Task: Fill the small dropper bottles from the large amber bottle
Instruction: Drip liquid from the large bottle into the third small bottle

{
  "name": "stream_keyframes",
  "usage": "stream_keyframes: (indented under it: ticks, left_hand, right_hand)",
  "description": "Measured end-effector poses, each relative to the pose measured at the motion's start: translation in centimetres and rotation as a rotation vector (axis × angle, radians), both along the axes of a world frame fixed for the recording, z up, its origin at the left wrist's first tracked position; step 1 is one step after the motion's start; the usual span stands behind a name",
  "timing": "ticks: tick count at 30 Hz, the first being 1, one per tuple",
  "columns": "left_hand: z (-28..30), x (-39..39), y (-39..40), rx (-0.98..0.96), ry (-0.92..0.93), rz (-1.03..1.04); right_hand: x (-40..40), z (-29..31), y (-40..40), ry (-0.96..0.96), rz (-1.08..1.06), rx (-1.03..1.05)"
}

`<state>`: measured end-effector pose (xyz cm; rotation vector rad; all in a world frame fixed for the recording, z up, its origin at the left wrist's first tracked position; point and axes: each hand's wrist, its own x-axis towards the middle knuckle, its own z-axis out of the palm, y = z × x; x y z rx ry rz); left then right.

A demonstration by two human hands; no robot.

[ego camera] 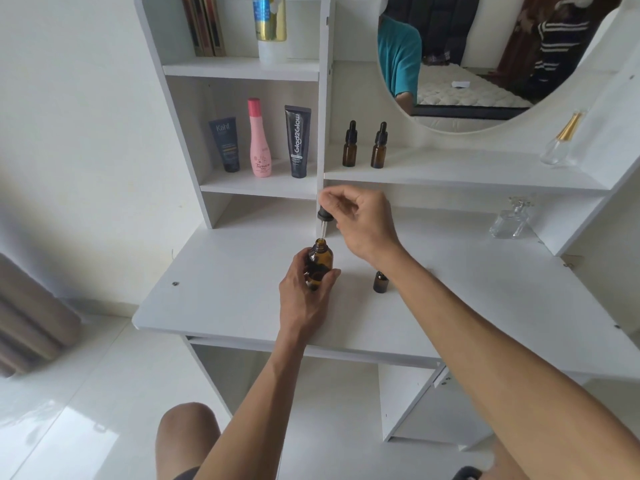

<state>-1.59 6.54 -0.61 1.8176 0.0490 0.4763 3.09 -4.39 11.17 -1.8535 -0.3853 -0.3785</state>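
Observation:
My left hand (304, 289) grips the large amber bottle (319, 263), which stands upright and uncapped on the white desk (450, 306). Directly above its mouth my right hand (363, 223) pinches a black-capped dropper (323, 220), glass tip pointing down just over the opening. A small open amber bottle (381, 282) stands on the desk to the right, partly behind my right forearm. Two capped small dropper bottles (349, 145) (379, 147) stand side by side on the shelf behind.
On the left shelf stand a dark tube (225, 143), a pink bottle (259, 138) and a black tube (298, 142). Clear glass perfume bottles sit at the right (512, 220) (561, 140). A round mirror (485, 64) hangs above the shelf.

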Motion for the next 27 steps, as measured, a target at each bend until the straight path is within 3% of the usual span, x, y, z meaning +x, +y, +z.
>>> stream_keyframes:
  ticks: [8,27]
  left_hand:
    - [0.3,-0.2,0.0,0.0,0.006,-0.012]
    - [0.1,-0.1,0.0,0.037,0.0,0.002]
  right_hand:
    - [-0.8,-2.7,0.0,0.073,0.052,-0.176]
    - [-1.1,-3.1,-0.4,0.105,0.068,-0.204]
